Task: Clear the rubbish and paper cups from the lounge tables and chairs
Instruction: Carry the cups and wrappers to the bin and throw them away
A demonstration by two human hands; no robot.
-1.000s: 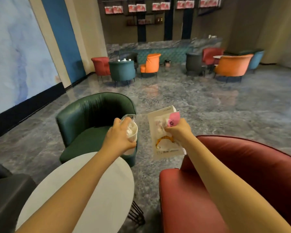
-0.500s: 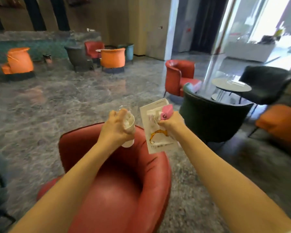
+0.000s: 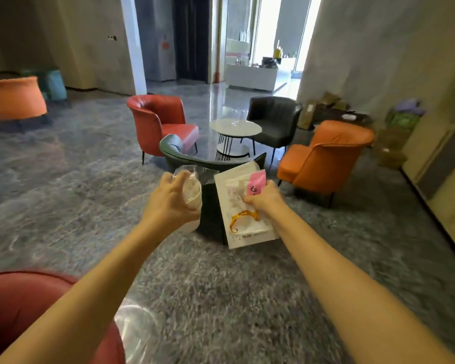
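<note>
Two pieces of rubbish are held at frame centre. A flat white packet (image 3: 247, 219), printed with an orange curl, is pinched together with a pink slip (image 3: 256, 185) by the right hand (image 3: 263, 199); its long axis runs up-frame, leaning slightly left. A white paper cup (image 3: 193, 197), mouth up-frame, is gripped in the curled left hand (image 3: 171, 203).

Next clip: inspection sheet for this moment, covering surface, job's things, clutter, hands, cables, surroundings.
Surface: round white table ahead; something clear on it, too blurred to name.
Job's things: paper cups with clear plastic on top; white packet and pink wrapper.
Clutter: cardboard boxes by the right wall.
Hands: left hand grips the cups; right hand holds packet and wrapper.
Cables: nothing seen.
Surroundings: red chair, grey chair, orange chair and green chair around the table; grey stone floor.
</note>
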